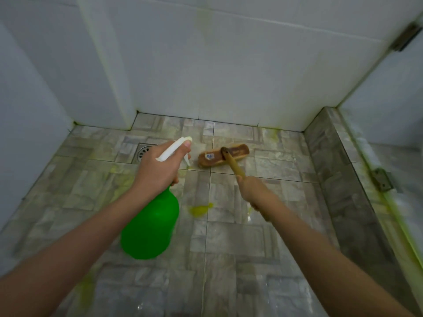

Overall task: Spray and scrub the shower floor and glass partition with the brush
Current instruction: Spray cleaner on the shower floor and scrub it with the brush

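Left hand grips green spray bottle at its white trigger head, frame centre-left; contents not visible. Right hand grips brush handle, head on floor, upper centre. Brush sticker unreadable.

Grey stone-pattern shower floor, wet in patches, with a brush on it.
The brush rests head-down near the back wall, right of a round metal drain set in the tiles. A small yellow-green puddle sits nearer the middle, apart from the brush. Fainter smears of that colour mark the left side. A tiled kerb rises along the right edge.
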A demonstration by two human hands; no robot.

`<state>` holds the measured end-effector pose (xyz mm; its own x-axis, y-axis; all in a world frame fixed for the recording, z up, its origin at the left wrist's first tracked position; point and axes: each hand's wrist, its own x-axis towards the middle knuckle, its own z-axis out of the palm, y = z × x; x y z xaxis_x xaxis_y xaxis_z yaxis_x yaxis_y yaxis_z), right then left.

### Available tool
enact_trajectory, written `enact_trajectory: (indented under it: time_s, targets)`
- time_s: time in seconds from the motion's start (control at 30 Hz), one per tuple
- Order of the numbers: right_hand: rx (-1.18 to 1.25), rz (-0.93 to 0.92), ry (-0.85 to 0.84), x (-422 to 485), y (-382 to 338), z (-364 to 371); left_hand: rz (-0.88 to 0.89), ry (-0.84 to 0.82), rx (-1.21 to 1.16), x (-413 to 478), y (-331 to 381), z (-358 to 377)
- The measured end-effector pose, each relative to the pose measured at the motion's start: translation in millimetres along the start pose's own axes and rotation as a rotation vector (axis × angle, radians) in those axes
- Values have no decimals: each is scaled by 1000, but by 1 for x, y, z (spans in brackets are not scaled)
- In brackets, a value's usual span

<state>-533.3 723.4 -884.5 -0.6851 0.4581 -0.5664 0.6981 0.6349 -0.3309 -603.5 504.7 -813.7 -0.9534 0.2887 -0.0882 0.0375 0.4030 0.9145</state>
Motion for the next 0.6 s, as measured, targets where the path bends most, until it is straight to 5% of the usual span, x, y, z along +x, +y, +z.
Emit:
enact_trajectory:
  time_s: [0.3,0.6]
  targets:
    - [28,-40,0,-21,-93,35,26,-146,14,-38,-28,-62]
    - [-81,161,-92,-124,-37,58,-86,-242,-24,-62,-48,-86]
